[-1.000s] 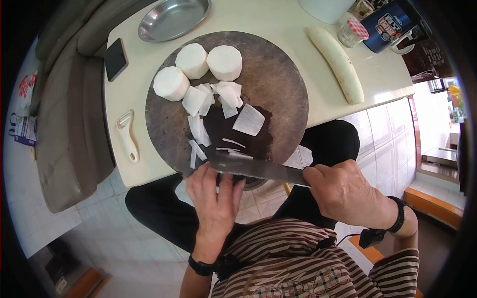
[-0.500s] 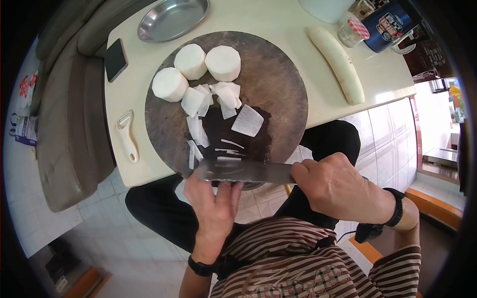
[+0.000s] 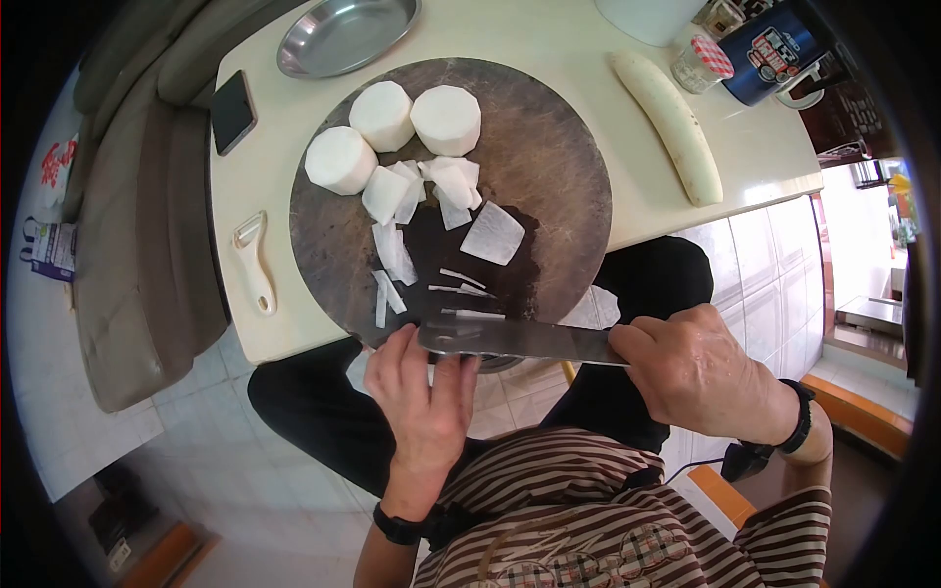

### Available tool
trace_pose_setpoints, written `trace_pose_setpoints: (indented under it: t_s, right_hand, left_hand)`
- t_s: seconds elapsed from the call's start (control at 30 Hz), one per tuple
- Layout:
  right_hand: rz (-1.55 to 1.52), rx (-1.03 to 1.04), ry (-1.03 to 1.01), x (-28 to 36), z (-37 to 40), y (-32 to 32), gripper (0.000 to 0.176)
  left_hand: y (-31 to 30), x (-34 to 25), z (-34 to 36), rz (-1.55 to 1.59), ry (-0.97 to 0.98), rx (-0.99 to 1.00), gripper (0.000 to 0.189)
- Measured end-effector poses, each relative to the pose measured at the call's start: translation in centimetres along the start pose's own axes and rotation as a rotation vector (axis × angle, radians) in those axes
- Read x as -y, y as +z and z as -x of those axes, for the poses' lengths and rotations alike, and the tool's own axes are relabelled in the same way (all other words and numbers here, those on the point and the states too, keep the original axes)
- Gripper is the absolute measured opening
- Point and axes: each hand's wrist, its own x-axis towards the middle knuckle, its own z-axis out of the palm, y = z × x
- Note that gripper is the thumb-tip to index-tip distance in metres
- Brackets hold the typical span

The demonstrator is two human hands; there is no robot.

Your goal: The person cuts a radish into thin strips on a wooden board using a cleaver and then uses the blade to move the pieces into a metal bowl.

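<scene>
My right hand (image 3: 691, 372) is wrapped round the handle of a broad kitchen knife (image 3: 529, 341). The blade points left across the near edge of a round dark chopping board (image 3: 569, 206). Beside the blade's tip, my left hand (image 3: 421, 402) has its fingers bent together at the board's edge; whatever lies under them is hidden. Thin white strips (image 3: 461, 290) lie just beyond the knife. A flat white radish slice (image 3: 492, 235) rests farther up, near a heap of thin slices (image 3: 397, 196). Several thick peeled radish chunks (image 3: 446, 120) stand at the board's far left.
A whole long white radish (image 3: 676, 132) lies right of the board. Left of it are a peeler (image 3: 253, 265) and a phone (image 3: 233, 113). A metal dish (image 3: 348, 37) sits at the back; a jar (image 3: 702, 64) and a blue canister (image 3: 769, 54) stand back right.
My right hand and the knife have shifted to the right, drawing the blade's tip away from my left fingers. My left hand has moved slightly right. The strips by the blade have shifted slightly.
</scene>
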Motion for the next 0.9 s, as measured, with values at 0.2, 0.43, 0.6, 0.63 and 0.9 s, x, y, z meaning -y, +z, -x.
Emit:
trace_pose_setpoints:
  t_s: [0.2,0.43,0.6,0.63,0.9]
  right_hand:
    - [0.038,0.061,-0.043,-0.2,-0.7,-0.7,0.018]
    - [0.111,0.088,-0.113,0.1,-1.8,-0.5,0.017]
    - [0.191,0.056,-0.131,0.6,-2.4,0.7,0.013]
    - [0.223,0.065,-0.147,0.6,-2.2,0.8,0.013]
    - [0.206,0.066,-0.078,0.4,-0.2,0.7,0.017]
  left_hand:
    - [-0.2,0.1,0.2,-0.014,0.01,0.022,0.027]
    - [-0.4,0.1,0.3,0.003,0.0,0.033,0.027]
    - [-0.3,0.1,0.8,-0.03,0.009,0.032,0.027]
    - [-0.3,0.1,0.8,-0.046,0.014,0.032,0.027]
    - [-0.5,-0.6,0.6,-0.046,-0.007,0.042,0.029]
